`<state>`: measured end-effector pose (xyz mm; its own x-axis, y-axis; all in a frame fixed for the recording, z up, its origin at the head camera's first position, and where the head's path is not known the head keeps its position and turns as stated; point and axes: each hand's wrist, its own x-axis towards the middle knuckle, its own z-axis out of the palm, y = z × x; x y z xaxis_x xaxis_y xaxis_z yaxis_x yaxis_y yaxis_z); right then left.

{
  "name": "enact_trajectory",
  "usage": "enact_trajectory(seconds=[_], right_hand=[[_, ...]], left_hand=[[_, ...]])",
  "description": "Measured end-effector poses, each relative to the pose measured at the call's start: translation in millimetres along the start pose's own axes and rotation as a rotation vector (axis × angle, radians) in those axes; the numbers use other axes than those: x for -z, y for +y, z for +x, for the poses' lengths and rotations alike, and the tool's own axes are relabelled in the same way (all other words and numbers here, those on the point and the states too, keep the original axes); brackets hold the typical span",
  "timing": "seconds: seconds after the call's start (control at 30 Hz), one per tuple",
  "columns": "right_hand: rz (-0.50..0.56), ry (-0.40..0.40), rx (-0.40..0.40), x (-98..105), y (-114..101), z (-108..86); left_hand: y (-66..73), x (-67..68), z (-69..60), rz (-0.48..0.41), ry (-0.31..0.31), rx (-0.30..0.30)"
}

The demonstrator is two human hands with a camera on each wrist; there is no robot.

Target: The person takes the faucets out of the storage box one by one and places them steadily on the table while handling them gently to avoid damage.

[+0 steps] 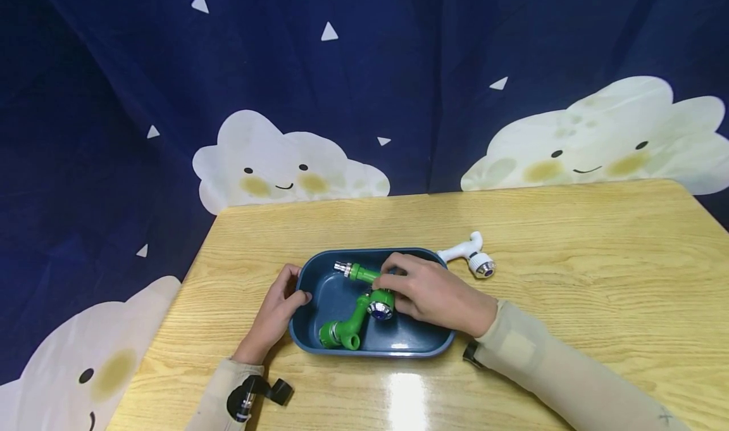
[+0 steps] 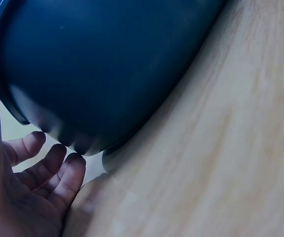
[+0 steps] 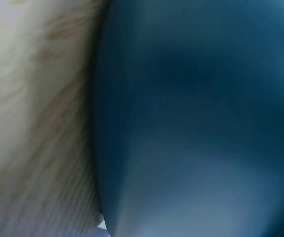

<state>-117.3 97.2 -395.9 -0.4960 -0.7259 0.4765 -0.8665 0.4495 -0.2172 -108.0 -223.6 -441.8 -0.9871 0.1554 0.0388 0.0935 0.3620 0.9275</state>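
Observation:
A dark blue plastic basin (image 1: pixel 336 354) rests on the table. My left hand (image 1: pixel 279 311) grips its left end, thumb over the rim and fingers outside; the left wrist view shows those curled fingers (image 2: pixel 65 185) by the outer wall (image 2: pixel 107 64). Inside the basin, my right hand (image 1: pixel 429 292) pinches a green tap (image 1: pixel 364 274) with a metal nozzle. The hand hides part of this tap. Just below lies another green tap (image 1: pixel 353 323); a green knob with a chrome cap (image 1: pixel 380 306) sits under the fingertips. The right wrist view shows only the basin wall (image 3: pixel 191 123) and table.
A white tap (image 1: pixel 469 252) with a chrome-capped knob lies at the basin's back right corner, its pipe end against or behind the rim. The wooden table (image 1: pixel 598 279) extends to the right. A dark blue curtain (image 1: pixel 398 89) with cloud prints hangs behind it.

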Motion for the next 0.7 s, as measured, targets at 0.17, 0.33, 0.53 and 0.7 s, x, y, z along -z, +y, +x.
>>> enact_trajectory(seconds=[0.17, 0.33, 0.53, 0.7], right_hand=[[0.003, 0.007, 0.009, 0.7, 1.2, -0.4], [0.012, 0.01, 0.024, 0.0, 2.4, -0.9], [0.012, 0.013, 0.025, 0.2, 2.3, -0.8], [0.007, 0.011, 0.022, 1.4, 1.7, -0.8]], left_hand=[[-0.4, -0.3, 0.1, 0.0, 0.001, 0.002], [-0.3, -0.4, 0.0, 0.002, 0.002, 0.0], [-0.3, -0.2, -0.2, 0.001, 0.002, 0.0], [0.0, 0.1, -0.5, 0.005, 0.0, 0.001]])
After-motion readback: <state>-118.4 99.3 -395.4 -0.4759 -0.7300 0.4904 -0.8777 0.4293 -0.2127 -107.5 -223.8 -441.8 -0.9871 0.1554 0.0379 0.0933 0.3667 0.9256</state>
